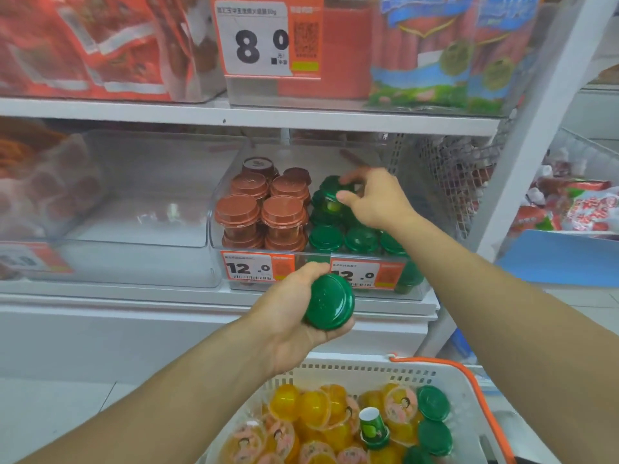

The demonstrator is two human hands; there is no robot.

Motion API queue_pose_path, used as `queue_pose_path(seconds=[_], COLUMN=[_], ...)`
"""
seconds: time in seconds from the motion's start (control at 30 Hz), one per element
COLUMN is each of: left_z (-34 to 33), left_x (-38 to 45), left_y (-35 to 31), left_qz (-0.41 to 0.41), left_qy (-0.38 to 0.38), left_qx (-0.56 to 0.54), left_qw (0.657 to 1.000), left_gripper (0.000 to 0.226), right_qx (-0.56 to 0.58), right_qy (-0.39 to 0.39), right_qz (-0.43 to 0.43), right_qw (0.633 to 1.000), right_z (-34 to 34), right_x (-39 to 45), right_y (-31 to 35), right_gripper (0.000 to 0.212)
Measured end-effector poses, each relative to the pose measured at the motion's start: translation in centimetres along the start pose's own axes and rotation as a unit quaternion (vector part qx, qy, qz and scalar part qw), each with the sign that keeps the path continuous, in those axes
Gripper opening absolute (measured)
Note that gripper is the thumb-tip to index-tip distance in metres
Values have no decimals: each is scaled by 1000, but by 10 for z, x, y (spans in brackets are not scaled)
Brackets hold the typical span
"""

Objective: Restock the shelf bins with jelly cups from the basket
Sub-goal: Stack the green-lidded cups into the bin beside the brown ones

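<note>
One head-worn wide-angle camera looks forward and down, close to the shelf bin (234, 209) at about arm's reach; the white basket (462, 393) sits at the bottom edge, below and nearer than both hands, straight lines bowing toward the edges

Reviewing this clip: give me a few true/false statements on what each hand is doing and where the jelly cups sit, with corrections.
1. The left hand holds a green-lidded cup. True.
2. The right hand reaches into the basket. False: it is in the shelf bin, gripping a green cup on the stack.
3. The brown-lidded cups stand left of the green ones in that bin. True.
4. The basket holds only green cups. False: most are yellow jelly cups, with a few green ones at the right.
5. The bin's two price tags read 8.0. False: they read 12.0.
</note>
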State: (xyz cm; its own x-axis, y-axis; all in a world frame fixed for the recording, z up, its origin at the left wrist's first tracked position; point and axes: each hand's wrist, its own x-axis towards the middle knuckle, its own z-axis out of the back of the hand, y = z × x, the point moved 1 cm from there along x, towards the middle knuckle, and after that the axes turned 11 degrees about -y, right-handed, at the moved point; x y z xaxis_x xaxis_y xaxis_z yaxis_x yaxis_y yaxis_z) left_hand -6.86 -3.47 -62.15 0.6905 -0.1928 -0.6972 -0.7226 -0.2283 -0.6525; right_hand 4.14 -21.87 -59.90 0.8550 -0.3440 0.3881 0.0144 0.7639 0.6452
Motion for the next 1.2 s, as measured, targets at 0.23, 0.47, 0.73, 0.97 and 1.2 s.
queue_pose_path(seconds=[0.23,0.47,0.73,0.97,1.2], left_z=[-11,-17,-22,-15,-19], left_x=[7,8,1,2,-5], left_y=[1,3,2,-2,-9], left_qz=[8,7,18,-1,-72], left_qy=[4,28,32,53,44], left_qx=[-37,-32,-41,-10,-89], left_qw=[999,999,998,999,992], left_gripper=[40,62,43,58,52], right_qx=[-120,-135,-159,-9,98], right_qy=[46,55,46,-7,253], right_qz=[13,21,52,110,127], right_qw=[992,989,985,994,954], right_z=[-38,-48,-46,2,70], right_x=[65,63,59,8,-78], right_y=[-2,-6,-1,10,42], right_gripper=[31,32,37,19,39])
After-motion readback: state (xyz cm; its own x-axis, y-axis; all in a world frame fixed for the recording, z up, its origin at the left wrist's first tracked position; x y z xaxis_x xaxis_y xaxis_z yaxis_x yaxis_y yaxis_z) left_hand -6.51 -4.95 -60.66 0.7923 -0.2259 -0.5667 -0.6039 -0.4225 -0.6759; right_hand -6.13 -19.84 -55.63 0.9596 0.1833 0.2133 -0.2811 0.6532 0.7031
